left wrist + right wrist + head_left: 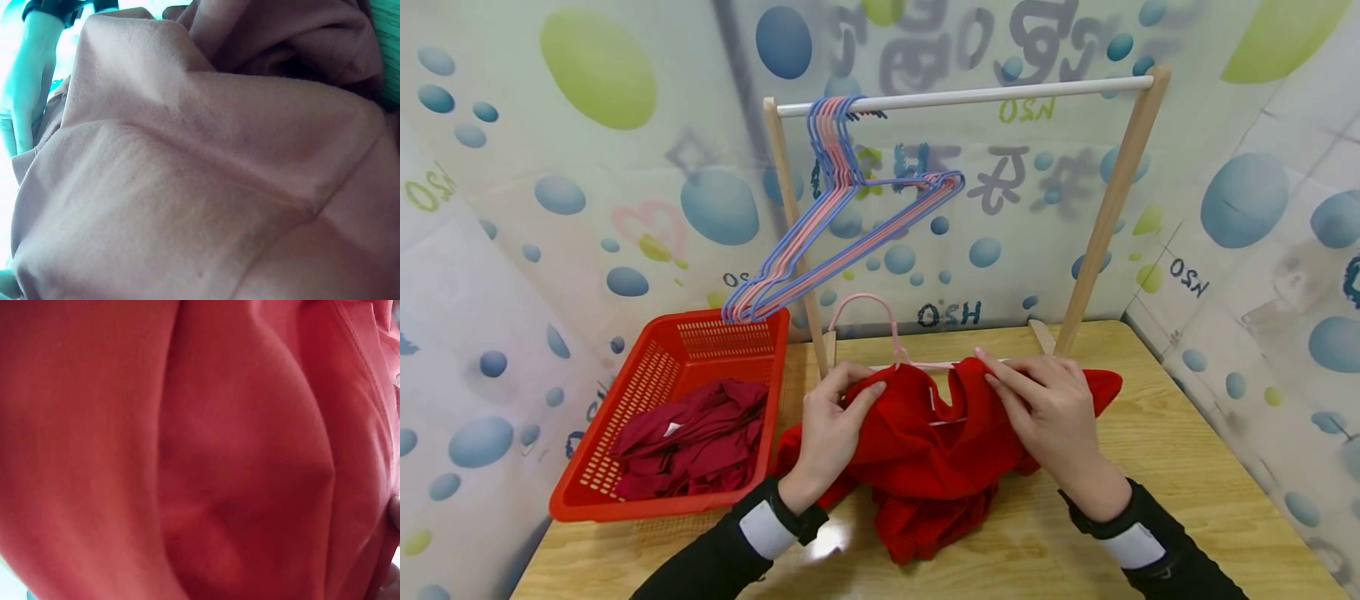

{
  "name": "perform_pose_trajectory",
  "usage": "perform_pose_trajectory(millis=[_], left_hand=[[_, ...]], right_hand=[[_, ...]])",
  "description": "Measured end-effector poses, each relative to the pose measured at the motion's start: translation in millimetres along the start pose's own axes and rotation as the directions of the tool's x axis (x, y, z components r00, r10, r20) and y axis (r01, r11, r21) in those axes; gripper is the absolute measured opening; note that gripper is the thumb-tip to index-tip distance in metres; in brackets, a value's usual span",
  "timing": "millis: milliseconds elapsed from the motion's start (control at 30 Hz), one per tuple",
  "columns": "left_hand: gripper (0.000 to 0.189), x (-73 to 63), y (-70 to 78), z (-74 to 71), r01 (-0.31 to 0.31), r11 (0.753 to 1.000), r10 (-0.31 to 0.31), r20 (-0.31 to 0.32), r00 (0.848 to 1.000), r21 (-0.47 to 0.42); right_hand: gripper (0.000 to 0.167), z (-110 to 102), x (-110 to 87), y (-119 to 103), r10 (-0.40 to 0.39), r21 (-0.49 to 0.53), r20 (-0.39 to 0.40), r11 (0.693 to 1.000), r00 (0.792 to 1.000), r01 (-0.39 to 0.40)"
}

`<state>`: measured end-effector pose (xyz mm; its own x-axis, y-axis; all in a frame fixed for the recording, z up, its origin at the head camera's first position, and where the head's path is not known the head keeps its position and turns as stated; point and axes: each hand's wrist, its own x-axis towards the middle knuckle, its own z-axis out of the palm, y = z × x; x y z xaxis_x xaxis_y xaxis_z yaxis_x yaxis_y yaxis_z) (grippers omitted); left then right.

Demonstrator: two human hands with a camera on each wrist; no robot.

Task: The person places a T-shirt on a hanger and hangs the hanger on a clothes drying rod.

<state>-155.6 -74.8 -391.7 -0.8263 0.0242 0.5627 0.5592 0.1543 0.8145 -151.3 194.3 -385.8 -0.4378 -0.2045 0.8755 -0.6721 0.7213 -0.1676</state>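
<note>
A red top [917, 450] lies bunched on the table, its neck opening towards the rack. From that opening rises the hook of a pink hanger [895, 325]; part of the hanger is hidden in the cloth. My left hand [831, 425] pinches the top at the left shoulder, between thumb and fingers. At the other shoulder, my right hand [1048, 408] holds the cloth beside the neckline. Folds of the red top [187, 162] fill most of the left wrist view, with the right hand [28, 94] at its left edge. Close red cloth [244, 437] covers the right wrist view.
A rack with a white rail [1000, 93] and wooden posts stands behind the top. Several blue and pink hangers [835, 200] hang at its left end. On the left, a red basket [651, 367] holds dark red clothing [700, 442]. Wooden table [1195, 467] shows at right.
</note>
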Motion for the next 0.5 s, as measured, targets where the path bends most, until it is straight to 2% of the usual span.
perform_pose_trajectory(millis=[133, 233, 333, 433, 500], left_hand=[[0.008, 0.4, -0.6, 1.0, -0.001, 1.0, 0.001, 0.0, 1.0, 0.0], [0.007, 0.1, -1.2, 1.4, -0.003, 1.0, 0.003, -0.001, 1.0, -0.008], [0.008, -0.2, -1.7, 1.8, -0.011, 1.0, 0.011, -0.001, 1.0, -0.015], [0.008, -0.4, -1.9, 2.5, -0.019, 1.0, 0.019, 0.0, 1.0, -0.019], [0.008, -0.5, -2.1, 3.0, -0.019, 1.0, 0.019, 0.0, 1.0, -0.021]], right_hand=[[0.027, 1.7, 0.2, -0.8, 0.001, 0.006, 0.01, 1.0, 1.0, -0.001], [0.027, 4.1, 1.0, -1.2, 0.001, 0.01, 0.007, 1.0, 1.0, -0.001], [0.038, 6.6, 1.8, -2.3, -0.005, 0.011, -0.002, 1.0, 1.0, 0.005], [0.024, 8.2, 2.8, -4.7, -0.007, 0.021, -0.008, 1.0, 1.0, 0.007], [0.028, 8.7, 3.5, -6.8, -0.009, 0.021, -0.007, 1.0, 1.0, 0.01]])
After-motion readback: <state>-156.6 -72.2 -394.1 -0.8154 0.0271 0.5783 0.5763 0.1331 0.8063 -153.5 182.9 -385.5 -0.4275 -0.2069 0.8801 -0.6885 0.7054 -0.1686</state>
